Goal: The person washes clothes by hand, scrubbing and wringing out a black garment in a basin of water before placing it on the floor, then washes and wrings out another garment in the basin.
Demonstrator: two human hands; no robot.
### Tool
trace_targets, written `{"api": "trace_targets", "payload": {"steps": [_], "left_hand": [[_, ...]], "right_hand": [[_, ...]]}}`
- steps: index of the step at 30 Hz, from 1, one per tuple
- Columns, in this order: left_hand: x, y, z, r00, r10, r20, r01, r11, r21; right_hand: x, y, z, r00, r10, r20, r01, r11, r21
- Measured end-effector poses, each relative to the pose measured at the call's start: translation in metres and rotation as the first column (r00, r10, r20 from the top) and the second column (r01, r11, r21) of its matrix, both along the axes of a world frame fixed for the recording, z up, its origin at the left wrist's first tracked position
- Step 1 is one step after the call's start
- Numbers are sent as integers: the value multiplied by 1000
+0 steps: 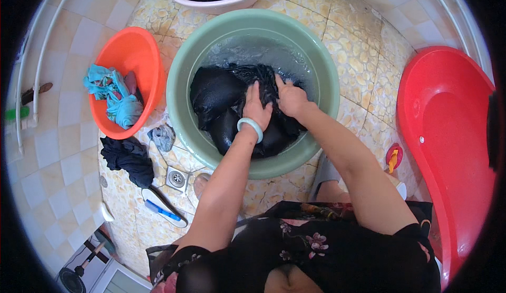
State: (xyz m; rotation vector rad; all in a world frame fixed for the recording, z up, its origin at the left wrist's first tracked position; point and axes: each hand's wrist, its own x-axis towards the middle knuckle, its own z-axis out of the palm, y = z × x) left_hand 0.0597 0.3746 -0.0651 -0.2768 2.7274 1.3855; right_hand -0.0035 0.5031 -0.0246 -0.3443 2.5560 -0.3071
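Observation:
A wet black garment (219, 90) lies bunched in water inside a large round green basin (176, 98). Parts of it bulge up smooth and shiny above the surface. My left hand (257, 107), with a pale bangle (251, 125) on its wrist, presses on the cloth with the fingers stretched out. Just to its right, my right hand (292, 99) rests on the same garment, its visible fingers extended and apart. Some of the right fingertips are lost against the dark fabric. Both palms face down, and neither hand visibly grips the cloth.
Left of the basin, an orange tub (141, 55) holds turquoise cloth (124, 108). Dark clothes (128, 158), a grey cloth (162, 137), a floor drain (177, 178) and a blue brush (161, 208) are on the tiles. A pink-white basin (224, 4) stands behind; a red bathtub (416, 103) is at right.

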Motion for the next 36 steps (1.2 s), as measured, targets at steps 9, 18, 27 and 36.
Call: {"api": "trace_targets", "payload": {"steps": [9, 18, 27, 36], "left_hand": [[-23, -29, -41, 845, -472, 252, 533, 778, -333], [-17, -35, 50, 764, -119, 634, -639, -7, 769], [-28, -29, 63, 776, 6, 630, -595, -321, 736], [-8, -31, 75, 761, 317, 566, -492, -286, 822]], "right_hand": [[-23, 3, -29, 981, -190, 46, 189, 982, 9], [1, -19, 97, 928, 51, -368, -258, 803, -538], [89, -34, 145, 817, 360, -451, -573, 597, -562], [32, -79, 87, 914, -278, -296, -18, 700, -714]]}}
